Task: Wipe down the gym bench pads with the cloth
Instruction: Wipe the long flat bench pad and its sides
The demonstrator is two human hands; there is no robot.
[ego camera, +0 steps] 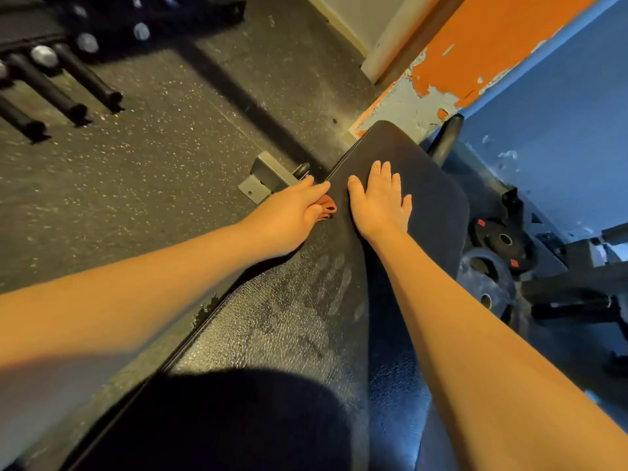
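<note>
Left hand (292,212) pinches crumpled orange cloth (327,208) at edge of black vinyl pad (431,198); right hand (380,202) lies spread flat on it. Near part smudged, prob. unwiped yet.

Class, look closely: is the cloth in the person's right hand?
No, the left hand grips the cloth; the right hand lies flat on the pad.

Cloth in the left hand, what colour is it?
Orange. The head view shows the cloth bunched under the left hand at the edge of the bench pad.
</note>
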